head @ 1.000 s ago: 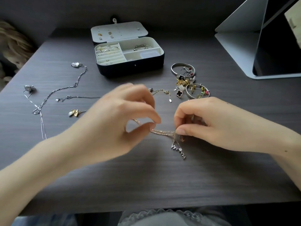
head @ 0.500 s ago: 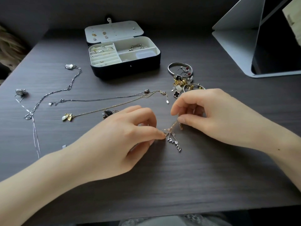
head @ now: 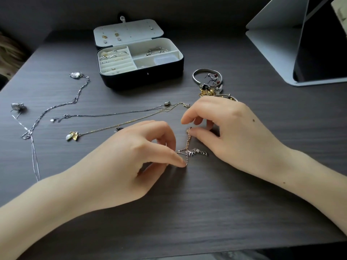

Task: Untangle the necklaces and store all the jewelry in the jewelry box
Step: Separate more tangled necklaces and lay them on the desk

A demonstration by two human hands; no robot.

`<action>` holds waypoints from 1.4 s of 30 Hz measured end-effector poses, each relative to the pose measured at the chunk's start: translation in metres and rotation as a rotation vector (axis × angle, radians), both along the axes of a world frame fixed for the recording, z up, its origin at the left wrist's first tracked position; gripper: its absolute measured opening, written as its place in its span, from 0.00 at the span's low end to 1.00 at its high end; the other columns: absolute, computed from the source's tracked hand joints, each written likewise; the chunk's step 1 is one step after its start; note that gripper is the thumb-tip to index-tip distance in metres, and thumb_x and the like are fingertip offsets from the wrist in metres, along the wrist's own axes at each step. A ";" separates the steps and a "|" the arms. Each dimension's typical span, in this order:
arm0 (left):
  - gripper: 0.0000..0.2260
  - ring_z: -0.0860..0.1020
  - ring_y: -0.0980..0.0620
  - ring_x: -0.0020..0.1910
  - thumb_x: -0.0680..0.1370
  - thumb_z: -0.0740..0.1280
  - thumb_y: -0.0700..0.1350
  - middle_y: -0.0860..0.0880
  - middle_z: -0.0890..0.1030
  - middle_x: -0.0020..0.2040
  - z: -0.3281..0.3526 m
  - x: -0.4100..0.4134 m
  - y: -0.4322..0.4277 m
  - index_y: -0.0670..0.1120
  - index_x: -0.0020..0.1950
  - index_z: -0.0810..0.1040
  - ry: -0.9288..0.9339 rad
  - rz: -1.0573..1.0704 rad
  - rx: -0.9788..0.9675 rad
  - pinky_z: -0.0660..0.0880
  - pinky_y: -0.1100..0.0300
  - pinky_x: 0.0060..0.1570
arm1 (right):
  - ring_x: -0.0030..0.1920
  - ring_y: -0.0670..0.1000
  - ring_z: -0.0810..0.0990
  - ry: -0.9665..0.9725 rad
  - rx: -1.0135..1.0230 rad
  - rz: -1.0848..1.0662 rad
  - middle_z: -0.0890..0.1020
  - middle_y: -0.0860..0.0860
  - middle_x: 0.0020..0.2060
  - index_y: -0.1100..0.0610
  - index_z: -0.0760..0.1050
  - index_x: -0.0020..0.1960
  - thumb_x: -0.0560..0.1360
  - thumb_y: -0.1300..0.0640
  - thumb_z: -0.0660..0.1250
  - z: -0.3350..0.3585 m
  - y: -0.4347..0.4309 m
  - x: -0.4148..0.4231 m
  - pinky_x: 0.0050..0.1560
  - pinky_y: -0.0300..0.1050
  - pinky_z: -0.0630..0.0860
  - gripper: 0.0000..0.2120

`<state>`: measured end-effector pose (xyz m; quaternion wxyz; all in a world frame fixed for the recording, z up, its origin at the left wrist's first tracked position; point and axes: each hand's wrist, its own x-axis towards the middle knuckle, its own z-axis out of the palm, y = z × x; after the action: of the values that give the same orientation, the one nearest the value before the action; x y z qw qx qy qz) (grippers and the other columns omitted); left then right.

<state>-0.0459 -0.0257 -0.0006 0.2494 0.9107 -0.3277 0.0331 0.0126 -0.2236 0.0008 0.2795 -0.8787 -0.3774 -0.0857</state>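
A short rose-gold chain (head: 188, 142) with a silver charm (head: 197, 152) lies tangled on the dark table between my hands. My left hand (head: 135, 154) pinches its lower end between thumb and forefinger. My right hand (head: 227, 132) pinches its upper end. The open jewelry box (head: 140, 76) stands at the back centre with rings and bracelets inside. A gold necklace with a leaf pendant (head: 72, 136) and a silver chain (head: 112, 115) lie stretched out to the left. Two more silver necklaces (head: 56, 107) lie at far left.
A pile of bangles, earrings and gold pieces (head: 210, 83) sits behind my right hand. A tablet on its grey stand (head: 300, 44) occupies the back right corner. The table's front edge (head: 187, 250) runs close to my body.
My hands have moved the chain's ends from side by side to one above the other: the right pulled its end away from me, the left drew its end toward me. The charm now lies flat.
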 end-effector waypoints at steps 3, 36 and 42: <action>0.12 0.72 0.60 0.36 0.75 0.61 0.44 0.55 0.76 0.44 0.004 -0.001 -0.001 0.55 0.47 0.84 0.033 0.012 -0.026 0.70 0.63 0.35 | 0.39 0.44 0.71 0.000 -0.050 -0.016 0.78 0.45 0.38 0.54 0.79 0.42 0.70 0.53 0.67 0.005 -0.006 -0.005 0.43 0.37 0.67 0.05; 0.07 0.70 0.65 0.37 0.76 0.60 0.50 0.59 0.73 0.36 0.016 0.032 -0.026 0.56 0.37 0.68 0.317 0.212 0.084 0.65 0.71 0.38 | 0.36 0.36 0.74 0.415 -0.203 0.078 0.75 0.33 0.37 0.47 0.75 0.37 0.71 0.54 0.70 0.026 -0.023 0.003 0.37 0.27 0.67 0.06; 0.05 0.77 0.55 0.36 0.73 0.60 0.52 0.56 0.81 0.38 0.008 0.033 -0.012 0.54 0.43 0.73 0.531 0.207 -0.241 0.74 0.59 0.40 | 0.35 0.38 0.75 0.480 -0.180 0.085 0.77 0.36 0.36 0.49 0.76 0.37 0.71 0.53 0.70 0.026 -0.022 0.004 0.36 0.28 0.68 0.05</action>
<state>-0.0125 -0.0380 0.0074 0.4277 0.8800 -0.1502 -0.1419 0.0171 -0.2460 0.0264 0.2851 -0.8785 -0.3431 0.1709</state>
